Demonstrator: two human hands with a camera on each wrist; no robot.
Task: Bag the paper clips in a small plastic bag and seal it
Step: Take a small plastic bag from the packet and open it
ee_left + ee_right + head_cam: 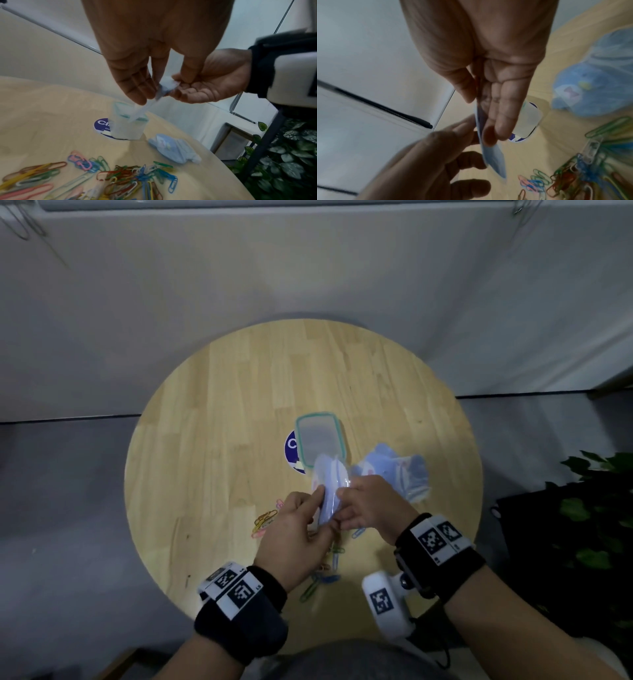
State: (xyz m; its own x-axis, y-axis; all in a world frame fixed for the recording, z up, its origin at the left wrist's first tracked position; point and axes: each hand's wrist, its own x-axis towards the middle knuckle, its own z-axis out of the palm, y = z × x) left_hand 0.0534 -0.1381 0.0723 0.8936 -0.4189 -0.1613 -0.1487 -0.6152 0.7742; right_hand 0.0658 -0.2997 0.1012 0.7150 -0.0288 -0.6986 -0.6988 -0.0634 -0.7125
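Small plastic bag (329, 491): thin, pale blue, translucent, flat, held edge-on above the table, no clips visible inside. Paper clips (120, 180): many, assorted colours (red, orange, pink, blue, green, yellow, clear) and sizes, lying loose and partly tangled on the tabletop beneath the bag.

Matt wood table (219, 392), glossy clear plastic bag (328, 491), box (318, 436).

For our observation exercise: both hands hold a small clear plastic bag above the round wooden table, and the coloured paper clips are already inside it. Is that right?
Not quite. Both the left hand and right hand do hold the small clear plastic bag, but the coloured paper clips still lie loose on the round wooden table, as the left wrist view shows.
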